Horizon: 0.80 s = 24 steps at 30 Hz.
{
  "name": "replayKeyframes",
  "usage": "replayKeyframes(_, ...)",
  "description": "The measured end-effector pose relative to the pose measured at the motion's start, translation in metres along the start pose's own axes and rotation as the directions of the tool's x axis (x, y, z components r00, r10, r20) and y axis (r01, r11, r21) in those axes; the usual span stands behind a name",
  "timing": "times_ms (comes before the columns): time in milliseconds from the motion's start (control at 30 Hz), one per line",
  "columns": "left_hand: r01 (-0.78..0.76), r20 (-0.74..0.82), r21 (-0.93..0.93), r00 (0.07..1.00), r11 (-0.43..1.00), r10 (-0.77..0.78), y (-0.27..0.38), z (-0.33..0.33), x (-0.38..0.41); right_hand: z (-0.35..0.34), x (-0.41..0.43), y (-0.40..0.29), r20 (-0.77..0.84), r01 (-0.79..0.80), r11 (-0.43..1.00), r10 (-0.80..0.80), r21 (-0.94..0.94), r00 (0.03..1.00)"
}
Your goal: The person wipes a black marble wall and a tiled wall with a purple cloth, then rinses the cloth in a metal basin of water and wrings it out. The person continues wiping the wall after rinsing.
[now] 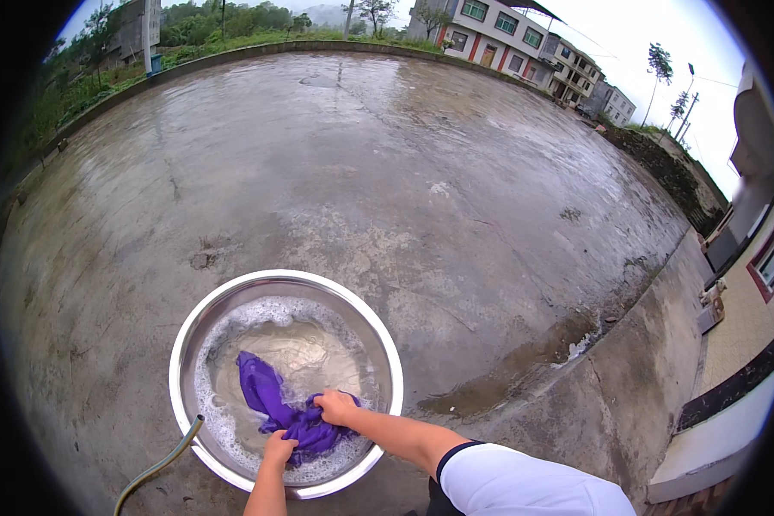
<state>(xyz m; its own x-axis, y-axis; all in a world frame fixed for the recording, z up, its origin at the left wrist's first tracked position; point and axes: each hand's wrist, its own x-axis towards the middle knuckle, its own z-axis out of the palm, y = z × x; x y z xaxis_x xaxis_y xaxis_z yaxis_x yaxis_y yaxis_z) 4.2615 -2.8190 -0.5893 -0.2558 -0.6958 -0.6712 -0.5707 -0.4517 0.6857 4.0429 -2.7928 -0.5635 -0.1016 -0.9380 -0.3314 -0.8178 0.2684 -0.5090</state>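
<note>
A wide metal basin (pixel 284 276) stands on the concrete before me, holding soapy water (pixel 309 351) with foam around its edge. In the water lies a wet purple cloth (pixel 264 387), bunched at the near side and spread out towards the basin's middle. My left hand (pixel 278 446) grips the bunched part from the left, near the basin's front. On the right, my right hand (pixel 337 406) holds another fold of the same cloth. Part of the cloth is under the water, and the fingertips are partly hidden in its folds.
A hose (pixel 161 466) rests its end over the basin's left rim. Wet concrete ground (pixel 374 193) stretches ahead to a low wall (pixel 284 46). To the right are a puddle (pixel 490 384), a raised concrete ledge (pixel 625 367) and a house wall (pixel 742 329).
</note>
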Motion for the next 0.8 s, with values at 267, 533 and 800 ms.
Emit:
replayKeyframes(267, 0.093, 0.015, -0.766, 0.992, 0.636, -0.127, 0.025, -0.020, -0.008, -0.012, 0.035, -0.016, -0.115, -0.406, 0.815, 0.489, 0.412, 0.865)
replayKeyframes(533, 0.225, 0.269, -0.933, 0.955, 0.282, 0.126, 0.038, -0.009, -0.019, -0.024, -0.061, -0.178, 0.023, 0.113, 0.759, -0.166, 0.641, 0.986)
replayKeyframes(800, -0.044, -0.010, -0.964, 0.991, 0.261, 0.130, 0.068, 0.008, 0.006, -0.035, 0.011, -0.090, -0.341, -0.137, 0.939, 0.247, 0.314, 0.907)
